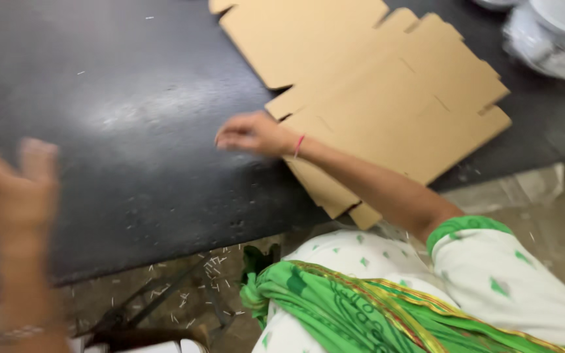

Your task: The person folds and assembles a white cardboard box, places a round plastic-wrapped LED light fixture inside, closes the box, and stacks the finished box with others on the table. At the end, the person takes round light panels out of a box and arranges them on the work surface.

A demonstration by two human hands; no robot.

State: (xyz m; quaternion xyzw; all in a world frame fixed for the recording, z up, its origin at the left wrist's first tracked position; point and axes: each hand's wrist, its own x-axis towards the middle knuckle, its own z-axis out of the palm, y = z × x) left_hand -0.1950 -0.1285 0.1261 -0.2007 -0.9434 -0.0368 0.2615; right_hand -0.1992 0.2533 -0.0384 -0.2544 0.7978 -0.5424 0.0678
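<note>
Cardboard, a flat brown die-cut box blank [374,91] with notched flaps, lies unfolded on the dark, matte desk [132,131], spreading from the upper middle of the head view toward the right, its near corner hanging a little past the desk's front edge. The right hand [253,134] rests at the blank's left edge, about halfway down that side, with its forearm stretched across the cardboard's lower flaps; a thin pink band circles the wrist. Its fingers [230,138] are curled loosely downward against the desk surface just beside the cardboard, and they grip nothing that can be made out, though motion blur softens the detail. The left hand [11,176] is raised at the far left of the view, well apart from the blank, heavily blurred, with its fingers spread wide and empty. A white garment with green spots and a green patterned scarf [335,307] fill the lower right. At the upper right corner, pale, blurred, rounded white objects [554,36] sit on the desk near the blank. Below the desk's front edge, the floor [191,294] is scattered with small pale specks.
</note>
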